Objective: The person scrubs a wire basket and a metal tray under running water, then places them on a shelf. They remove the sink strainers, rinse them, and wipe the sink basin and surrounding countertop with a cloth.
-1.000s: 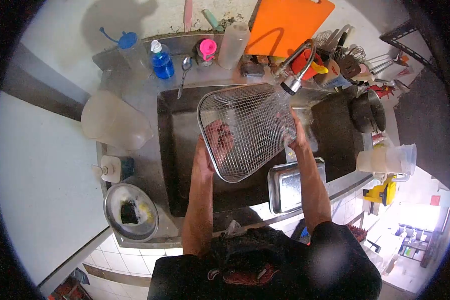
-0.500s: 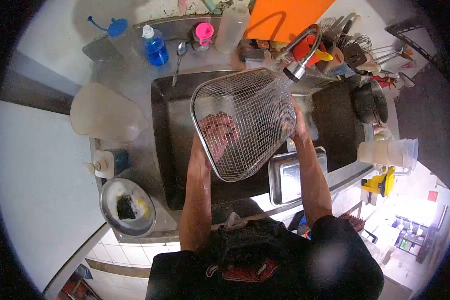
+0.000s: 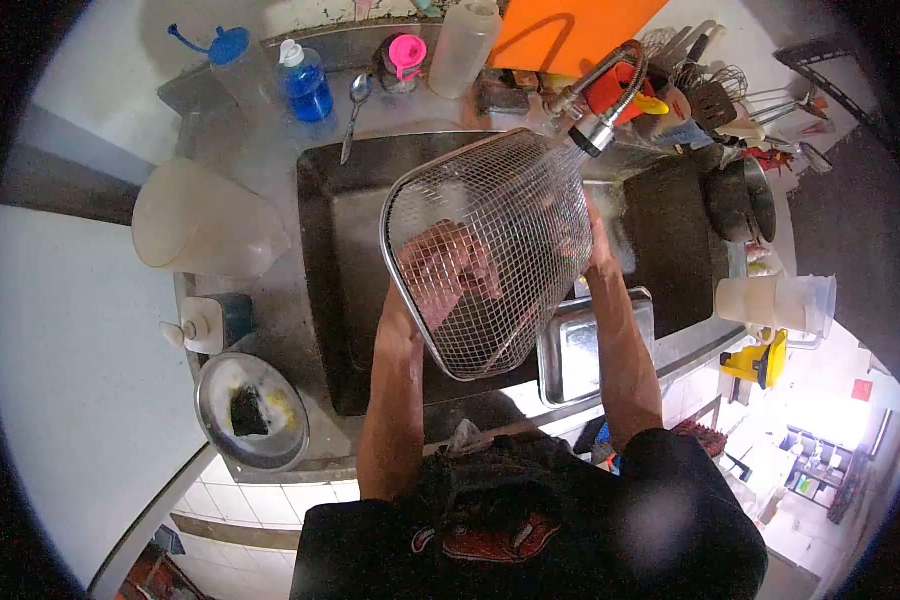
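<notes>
The sink (image 3: 340, 290) looks dim and grainy, with lower-right glare and curved, blackened edges.

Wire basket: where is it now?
The wire basket is near the centre of the head view, over the sink, with the right hand at its right end and the faucet head by its far right corner.

From my end the left grip (image 3: 440, 262) only shows through the mesh basket (image 3: 515, 230), which also hides the right grip's (image 3: 599, 246) fingertips. Right forearm (image 3: 625, 370) blocks part of the metal tray (image 3: 572, 352). Orange board's (image 3: 570, 35) chopped off at the far edge, and the shelf stuff (image 3: 815, 468) near right's too tiny to make out, sorry.
</notes>
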A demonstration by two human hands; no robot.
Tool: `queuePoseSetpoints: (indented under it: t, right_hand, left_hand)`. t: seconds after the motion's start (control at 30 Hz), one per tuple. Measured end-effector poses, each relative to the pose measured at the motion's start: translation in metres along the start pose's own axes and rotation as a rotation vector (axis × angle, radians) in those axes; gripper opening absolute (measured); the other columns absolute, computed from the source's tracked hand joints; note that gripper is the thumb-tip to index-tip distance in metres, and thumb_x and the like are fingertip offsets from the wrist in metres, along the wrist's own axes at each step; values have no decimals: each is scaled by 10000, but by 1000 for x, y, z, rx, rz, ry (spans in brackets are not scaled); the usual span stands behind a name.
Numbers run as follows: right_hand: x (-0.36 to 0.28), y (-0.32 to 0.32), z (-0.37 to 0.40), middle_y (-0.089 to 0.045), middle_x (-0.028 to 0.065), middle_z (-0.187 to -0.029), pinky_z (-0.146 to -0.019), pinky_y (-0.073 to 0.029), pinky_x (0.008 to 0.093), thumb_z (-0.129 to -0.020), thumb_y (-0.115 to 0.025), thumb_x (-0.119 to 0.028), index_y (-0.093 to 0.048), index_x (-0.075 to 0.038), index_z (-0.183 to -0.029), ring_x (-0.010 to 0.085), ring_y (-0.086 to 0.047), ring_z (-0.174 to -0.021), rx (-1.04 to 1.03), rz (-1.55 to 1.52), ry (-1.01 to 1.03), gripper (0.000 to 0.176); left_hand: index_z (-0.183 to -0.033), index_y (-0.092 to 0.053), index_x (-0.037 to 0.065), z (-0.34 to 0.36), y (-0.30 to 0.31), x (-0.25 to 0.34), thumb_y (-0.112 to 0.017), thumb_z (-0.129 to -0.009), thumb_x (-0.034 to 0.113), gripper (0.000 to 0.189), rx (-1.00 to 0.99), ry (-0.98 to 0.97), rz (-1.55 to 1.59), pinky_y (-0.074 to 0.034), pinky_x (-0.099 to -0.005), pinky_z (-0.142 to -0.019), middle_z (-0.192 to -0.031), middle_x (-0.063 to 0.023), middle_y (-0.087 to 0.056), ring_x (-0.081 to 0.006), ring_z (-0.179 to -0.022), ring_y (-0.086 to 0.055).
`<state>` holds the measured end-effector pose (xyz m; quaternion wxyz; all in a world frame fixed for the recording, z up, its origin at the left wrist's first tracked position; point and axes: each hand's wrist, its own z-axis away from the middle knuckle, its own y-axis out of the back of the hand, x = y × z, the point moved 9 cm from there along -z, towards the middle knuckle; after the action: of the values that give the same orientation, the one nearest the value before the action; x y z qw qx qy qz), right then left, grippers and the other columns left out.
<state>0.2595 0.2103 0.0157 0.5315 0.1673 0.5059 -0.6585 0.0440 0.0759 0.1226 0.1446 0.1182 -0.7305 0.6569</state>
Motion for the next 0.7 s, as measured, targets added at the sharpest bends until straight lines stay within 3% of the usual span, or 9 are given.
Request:
queuePoseSetpoints:
  t: [0.07, 0.17, 0.27, 0.3, 0.4, 0.5, 0.6, 0.63, 0.7]
  right_hand:
    - [1, 0, 0, -669, 26, -993, -560, -553, 245, -1002, -472, -326, -602, -75, -1185, 105, -638, -692, 6, -19, 4, 338]
    - [-8, -15, 9, -674, 52, -939, -550, -550, 222, -1002, -460, -318, -596, -70, -1168, 100, -640, -686, 9, 4, 42, 328]
    - [-6, -12, 9, -661, 43, -931, -546, -549, 209, -1010, -452, -278, -570, -72, -1212, 83, -635, -678, -64, -81, 26, 311]
    - [-8, -10, 10, -665, 36, -922, -527, -533, 213, -1007, -458, -316, -588, -70, -1192, 84, -620, -653, -23, -36, 23, 335]
    - [-15, -4, 11, -672, 20, -890, -469, -487, 213, -1001, -467, -403, -626, -62, -1149, 80, -582, -581, 49, 95, 41, 405]
    - [-21, 2, 9, -664, 15, -849, -410, -441, 191, -1002, -458, -438, -629, -51, -1130, 62, -550, -521, 26, 194, 110, 442]
    - [-27, -6, 15, -651, 9, -823, -401, -429, 186, -1003, -452, -450, -627, -37, -1112, 58, -542, -514, 97, 189, 189, 463]
    - [-33, -15, 21, -643, 4, -826, -430, -447, 193, -994, -466, -464, -618, -38, -1137, 59, -553, -545, 126, 220, 249, 474]
    - [-28, -13, 19, -642, 3, -861, -444, -451, 199, -981, -484, -485, -615, -44, -1152, 60, -556, -564, 126, 208, 166, 490]
  left_hand:
    - [-936, -579, 49, 1, 2, -3, -600, -921, 400, 352, -11, 50, 108, -517, -463, -702, -835, -81, -569, -246, -802, -576]
    - [-1005, -581, 40, 5, 5, 0, -593, -929, 383, 351, 48, 28, -120, -530, -447, -698, -879, -91, -593, -251, -804, -600]
    - [-1074, -572, 36, 7, 8, 14, -598, -938, 333, 328, 129, -84, 45, -544, -430, -694, -938, -117, -618, -259, -847, -628]
    - [-1130, -563, 33, 16, 17, 24, -595, -946, 288, 315, 364, -93, -137, -551, -435, -706, -1084, -157, -620, -251, -893, -642]
    - [-1263, -496, 95, 27, 10, 61, -522, -982, 305, 351, 392, -360, -241, -539, -419, -798, -1328, -138, -520, -241, -1052, -591]
    - [-1235, -557, 64, 45, -6, 87, -592, -950, 220, 327, 441, -600, -691, -542, -395, -836, -1400, -159, -465, -236, -1104, -579]
    - [-1167, -633, 52, 47, -43, 95, -690, -873, 114, 306, 348, -562, -1455, -537, -371, -876, -1409, -161, -459, -263, -1152, -566]
    - [-1112, -708, 73, 48, -36, 93, -767, -780, 21, 341, 362, -605, -1369, -530, -379, -905, -1427, -146, -430, -250, -1112, -607]
    - [-1090, -725, 94, 51, -42, 99, -769, -779, 31, 320, 396, -632, -1508, -524, -382, -921, -1436, -134, -423, -263, -1147, -587]
